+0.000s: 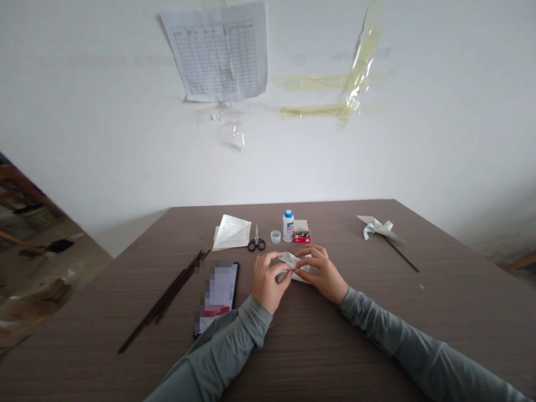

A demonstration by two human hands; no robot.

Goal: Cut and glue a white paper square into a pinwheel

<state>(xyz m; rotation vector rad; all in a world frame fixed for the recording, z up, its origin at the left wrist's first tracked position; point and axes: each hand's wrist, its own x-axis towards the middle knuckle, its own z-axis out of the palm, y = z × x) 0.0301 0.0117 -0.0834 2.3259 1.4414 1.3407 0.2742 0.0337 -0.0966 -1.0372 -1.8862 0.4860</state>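
Both my hands meet over a small white piece of paper [288, 257] at the middle of the table. My left hand [268, 282] pinches the paper near its centre, thumb and index finger close together. From the other side my right hand [324, 273] also has its fingertips closed on the paper. Its corners look bent inward, and the fingers hide much of the centre. Just beyond my hands are an open red box [302, 239] of small metal pieces, a white bottle with a blue cap [288, 228] and a small translucent cup [275, 237].
Black-handled scissors [257, 244] lie beside printed paper sheets [231, 231]. A phone [220, 290] rests by my left forearm, with several thin dark sticks [167, 298] farther left. At the right lies a paper pinwheel [379, 228] on a stick. Behind the table stands a white wall [318, 167].
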